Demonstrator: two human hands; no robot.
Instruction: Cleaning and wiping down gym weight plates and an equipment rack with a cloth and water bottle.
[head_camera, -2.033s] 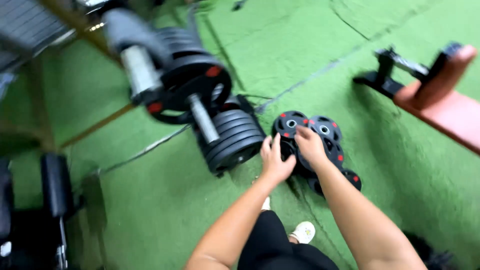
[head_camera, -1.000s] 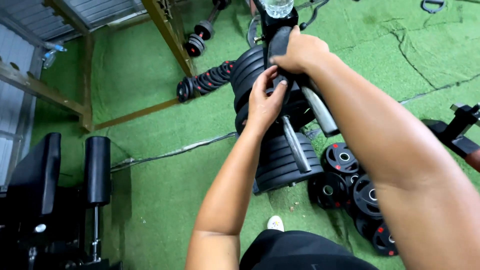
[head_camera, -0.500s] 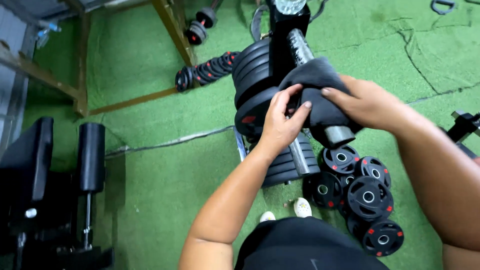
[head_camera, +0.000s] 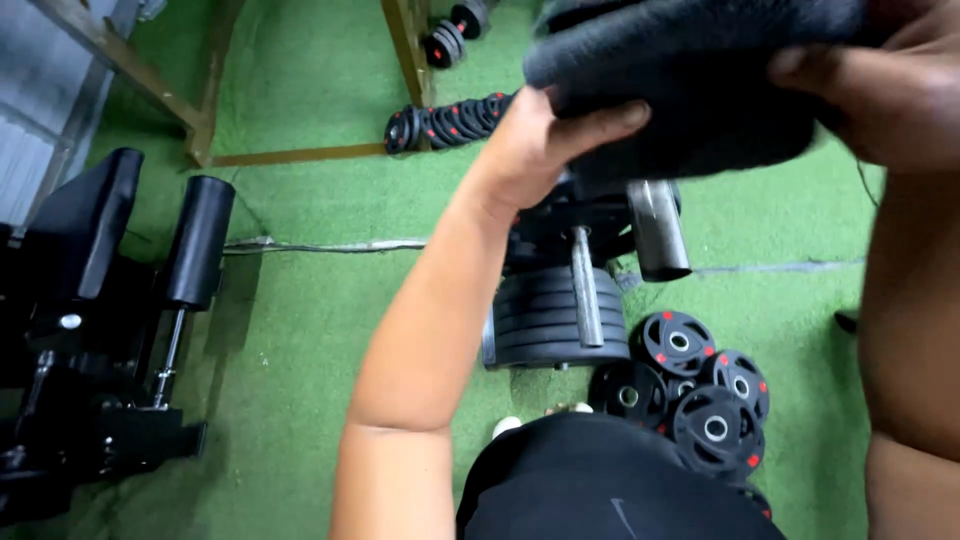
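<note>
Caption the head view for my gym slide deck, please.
Both hands, left and right, grip a dark pad above a plate rack on green turf.

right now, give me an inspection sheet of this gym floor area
surface: green turf floor, seams showing.
job's things: black foam pad held over the steel sleeve of a plate-loaded machine.
clutter: small black plates with red marks lying loose on the turf; a row of plates by a wooden post.
hands: left hand and right hand both grip the pad.
cables: a cable runs across the turf.
surroundings: black padded machine at left.
</note>
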